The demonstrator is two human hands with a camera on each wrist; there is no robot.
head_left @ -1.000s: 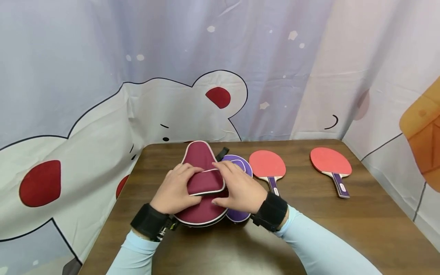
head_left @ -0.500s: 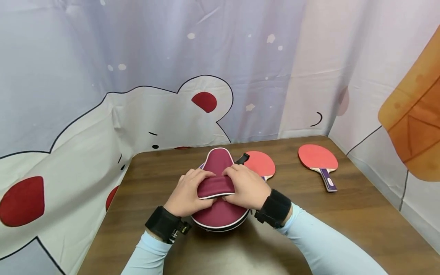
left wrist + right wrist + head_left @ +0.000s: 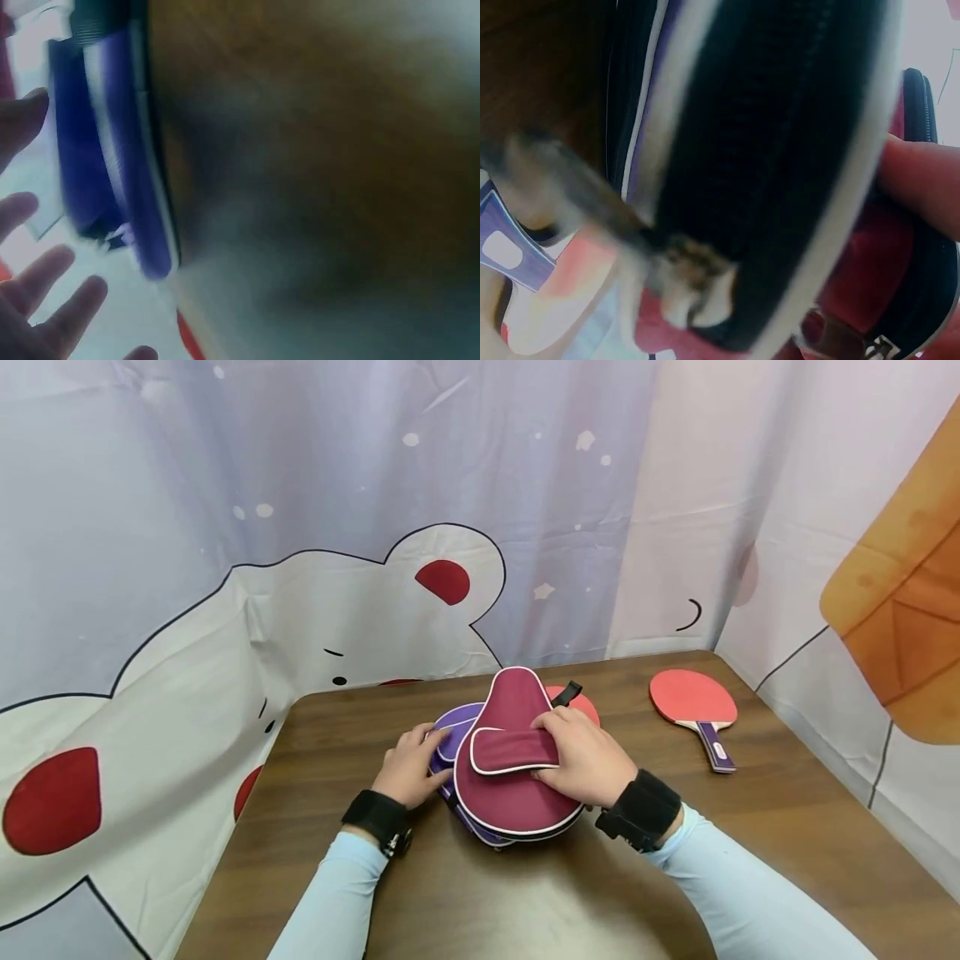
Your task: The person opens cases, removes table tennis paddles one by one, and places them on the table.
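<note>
Here the maroon case lies atop the purple case; right hand grips its pocket flap, left hand rests spread on the purple one. Behind it a red paddle is mostly hidden; another paddle lies well right

Red paddle mostly behind maroon cover

We see two paddle cases stacked mid-table: top case on bottom case, which pokes out to the left. R hand rests on top case, L hand at bottom case's left edge. One paddle behind the stack, partly hidden; another paddle well apart, far right.
</note>
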